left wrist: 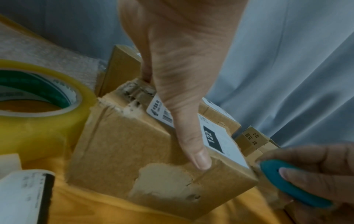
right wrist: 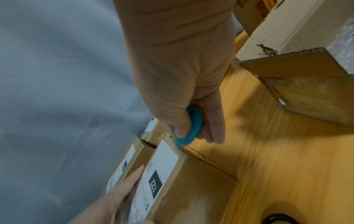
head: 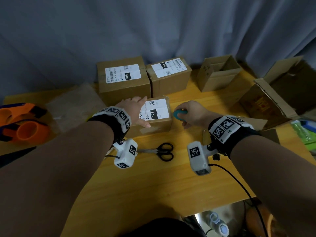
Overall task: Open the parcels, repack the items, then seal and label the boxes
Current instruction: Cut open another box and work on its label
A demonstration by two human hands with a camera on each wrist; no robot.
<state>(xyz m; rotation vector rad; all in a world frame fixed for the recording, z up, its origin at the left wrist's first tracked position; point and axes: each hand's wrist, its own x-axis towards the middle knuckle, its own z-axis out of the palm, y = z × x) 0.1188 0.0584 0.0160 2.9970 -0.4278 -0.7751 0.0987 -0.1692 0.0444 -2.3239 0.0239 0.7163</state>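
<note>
Right now the small parcel (head: 154, 115) marked 122 sits at the centre of the surface (head: 153, 182), and I have both hands on the job. My left hand (head: 135, 111) lies flat across its top from the 9 o'clock side, fingers (left wrist: 193, 145) straight and spread, the thumb pressing near the front edge of the white label (head: 156, 109) while another finger hooks over the far torn corner. My right hand (head: 191, 113) comes in from 3 o'clock, its fingers (right wrist: 212, 121) curled and pinching a small teal cutter (head: 179, 113), whose tip touches the parcel's upper right edge, just beside the label.

Behind it, toward 12 o'clock, two larger sealed boxes (head: 124, 79) with 010 labels stand side by side, nearly touching the small parcel. An open empty box (head: 218, 74) stands at 1 o'clock, and a bigger opened carton (head: 273, 100) lies tipped at 2 to 3 o'clock. Black-handled scissors (head: 162, 151) lie just in front of the parcel at 6 o'clock. At 9 o'clock an orange tape dispenser (head: 24, 124) rests near the edge, and the left wrist view shows a roll of yellowish tape (left wrist: 40, 97) close to the parcel's left side.
</note>
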